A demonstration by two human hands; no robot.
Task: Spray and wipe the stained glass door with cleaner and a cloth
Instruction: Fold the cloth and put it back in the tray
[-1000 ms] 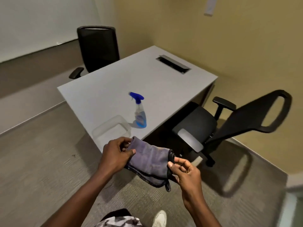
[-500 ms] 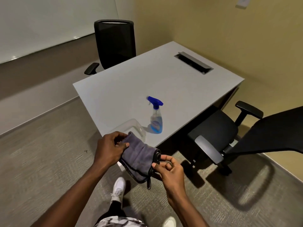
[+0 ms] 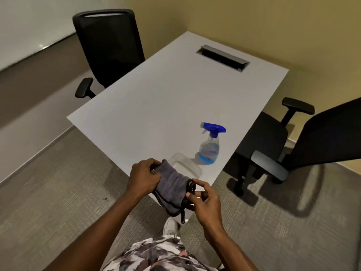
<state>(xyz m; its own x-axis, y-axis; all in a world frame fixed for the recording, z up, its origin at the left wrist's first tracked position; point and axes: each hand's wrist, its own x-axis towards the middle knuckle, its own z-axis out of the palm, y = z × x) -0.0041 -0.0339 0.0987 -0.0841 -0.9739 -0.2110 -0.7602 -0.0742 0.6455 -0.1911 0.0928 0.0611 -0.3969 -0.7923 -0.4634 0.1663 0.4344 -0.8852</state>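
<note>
A folded grey cloth point(image 3: 172, 187) with a dark edge is held between both hands just in front of the table's near corner. My left hand point(image 3: 143, 178) grips its far left end. My right hand point(image 3: 205, 200) pinches its right end, where a small dark loop hangs down. A clear spray bottle point(image 3: 209, 148) with a blue trigger head and a little blue liquid stands upright on the white table point(image 3: 156, 106), beyond and to the right of the cloth. No glass door is in view.
A clear plastic tub point(image 3: 187, 165) sits at the table's near corner beside the bottle. One black office chair point(image 3: 107, 47) stands behind the table at the left, another black chair point(image 3: 293, 141) at the right. A cable slot point(image 3: 222, 57) is cut into the far tabletop. Grey carpet covers the floor.
The view has shifted closer to the table and to the left. Both hands have kept hold of the cloth and drawn nearer together, bunching it shorter.
</note>
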